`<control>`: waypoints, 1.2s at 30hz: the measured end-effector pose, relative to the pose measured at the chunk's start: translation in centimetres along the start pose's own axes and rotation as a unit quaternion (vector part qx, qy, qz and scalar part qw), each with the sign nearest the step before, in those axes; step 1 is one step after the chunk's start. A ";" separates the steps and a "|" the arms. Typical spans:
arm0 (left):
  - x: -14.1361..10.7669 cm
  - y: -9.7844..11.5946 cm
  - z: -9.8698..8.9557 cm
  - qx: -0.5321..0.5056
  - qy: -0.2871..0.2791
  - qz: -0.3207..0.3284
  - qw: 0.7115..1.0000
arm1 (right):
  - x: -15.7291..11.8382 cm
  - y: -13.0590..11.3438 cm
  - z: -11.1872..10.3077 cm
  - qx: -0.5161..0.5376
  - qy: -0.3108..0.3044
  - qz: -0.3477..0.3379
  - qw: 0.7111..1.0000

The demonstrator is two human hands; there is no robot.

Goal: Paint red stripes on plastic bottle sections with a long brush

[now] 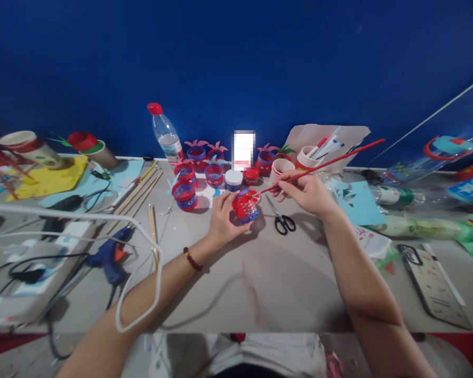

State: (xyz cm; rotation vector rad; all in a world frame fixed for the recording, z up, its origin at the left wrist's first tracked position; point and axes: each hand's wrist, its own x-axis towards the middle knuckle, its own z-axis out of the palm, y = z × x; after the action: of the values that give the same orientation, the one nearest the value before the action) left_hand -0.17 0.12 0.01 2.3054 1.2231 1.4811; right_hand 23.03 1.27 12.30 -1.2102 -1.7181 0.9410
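My left hand (224,216) is closed around a small cut bottle piece (245,206), its ridged clear wall painted red with blue near the lower rim. Between the fingers of my right hand (299,189) is a long red paintbrush (339,155). The brush tip meets the red painted side of the piece, close to an open paint pot partly hidden behind it. Just behind my hands stand a white-lidded jar (234,180) and a red pot (251,176). Black-handled scissors (284,224) lie to the right of the bottle piece.
Several red and blue painted cups (185,196) stand behind my left hand, beside a clear bottle (167,136). At left are a blue glue gun (112,255), wooden sticks (140,199), a power strip (59,273) and a looping white cable (157,273). A phone (433,286) lies at right.
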 end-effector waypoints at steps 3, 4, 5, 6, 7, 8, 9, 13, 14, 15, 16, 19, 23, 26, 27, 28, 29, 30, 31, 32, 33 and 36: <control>0.0 0.1 -0.1 0.005 -0.004 -0.003 1.000 | 0.0 0.0 -0.5 0.004 0.016 0.001 1.000; 0.0 0.2 -0.1 0.007 -0.005 -0.003 1.000 | 0.0 -0.1 -0.6 0.008 0.017 0.000 1.000; 0.0 0.2 -0.1 0.007 -0.007 -0.003 1.000 | -0.1 0.0 -0.6 0.017 0.017 -0.003 1.000; 0.0 0.2 -0.1 0.006 -0.009 -0.002 1.000 | -0.1 0.0 -0.7 0.029 0.014 -0.007 0.999; 0.1 0.2 -0.1 0.005 -0.012 0.000 1.000 | -0.1 0.1 -0.6 0.039 0.008 -0.008 0.999; 0.1 0.2 -0.1 0.003 -0.016 0.000 1.000 | -0.1 0.2 -0.5 0.044 -0.003 -0.009 0.999; 0.1 0.2 0.0 0.003 -0.021 0.000 1.000 | -0.1 0.4 -0.3 0.044 -0.016 -0.008 0.999; 0.1 0.3 0.0 0.001 -0.030 -0.006 1.000 | -0.1 0.6 0.7 0.009 -0.038 -0.014 0.999; 0.1 0.3 0.0 -0.001 -0.029 -0.006 1.000 | -0.1 0.6 0.9 0.004 -0.034 -0.017 0.999; 0.1 0.3 0.1 -0.003 -0.027 -0.007 1.000 | -0.1 0.5 1.0 0.001 -0.031 -0.018 0.999; 0.1 0.3 0.1 -0.005 -0.025 -0.007 1.000 | -0.1 0.4 1.0 -0.002 -0.027 -0.017 0.999; 0.0 0.2 0.1 -0.010 -0.023 -0.007 1.000 | 0.0 0.4 0.6 -0.003 -0.015 -0.012 1.000; 0.0 0.1 0.0 -0.004 -0.023 -0.017 1.000 | 0.3 0.6 -0.2 0.004 0.010 -0.001 1.000; 0.0 0.1 -0.1 0.000 -0.020 -0.022 1.000 | 0.4 0.5 -0.7 0.013 0.025 0.001 1.000; 0.0 0.1 -0.1 0.001 -0.020 -0.023 1.000 | 0.3 0.5 -0.9 0.019 0.025 0.000 1.000; 0.0 0.1 -0.1 0.001 -0.021 -0.025 0.999 | 0.3 0.5 -0.9 0.028 0.022 -0.004 0.999; 0.0 0.1 -0.1 0.001 -0.022 -0.028 0.999 | 0.2 0.5 -0.9 0.037 0.014 -0.007 0.999; 0.0 0.1 -0.1 0.001 -0.023 -0.030 0.999 | 0.1 0.5 -0.8 0.042 0.002 -0.009 0.999; 0.0 0.1 0.0 0.002 -0.024 -0.032 0.999 | 0.0 0.5 -0.6 0.042 -0.012 -0.010 0.999; 0.0 0.1 0.0 0.003 -0.024 -0.033 0.999 | -0.1 0.5 -0.3 0.037 -0.026 -0.011 0.999; 0.0 0.1 0.0 0.003 -0.023 -0.033 0.999 | -0.2 0.5 0.0 0.027 -0.035 -0.012 0.999; 0.0 0.2 0.0 0.003 -0.021 -0.029 0.999 | -0.5 0.2 1.0 0.004 -0.047 -0.016 0.999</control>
State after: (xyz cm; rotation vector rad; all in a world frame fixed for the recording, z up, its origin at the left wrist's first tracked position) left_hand -0.06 0.02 0.07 2.2733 1.2741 1.4044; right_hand 22.24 0.75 11.60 -1.1462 -1.8018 0.9985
